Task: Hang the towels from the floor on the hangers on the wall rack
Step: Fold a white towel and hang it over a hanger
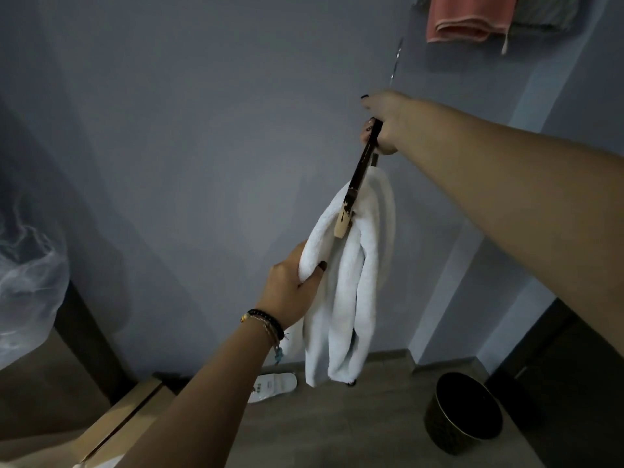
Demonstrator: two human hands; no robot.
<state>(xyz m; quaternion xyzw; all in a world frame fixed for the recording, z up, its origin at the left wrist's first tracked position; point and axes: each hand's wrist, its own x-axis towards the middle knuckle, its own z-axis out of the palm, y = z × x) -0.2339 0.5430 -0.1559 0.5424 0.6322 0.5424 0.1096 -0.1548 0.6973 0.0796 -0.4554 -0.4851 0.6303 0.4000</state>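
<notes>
While the left hand (290, 278) pinches a fold of the white towel (344, 285) with its fingers (320, 266) curled on the soft cloth, it seems to be tugging that side so the towel sits evenly. A little farther out, the right hand (385, 125) has its fingers wrapped round the top of the wooden hanger (354, 187) and holds it up high, so the towel can drape over it and hang down freely. Below, on the floor (337, 434), a white slipper (273, 386) lies near the wall, and a dark round bin (462, 413) stands to the right. Far up on the wall, a pink towel (469, 18) and a grey towel (543, 11) already hang side by side. I think the white one goes up there next.
</notes>
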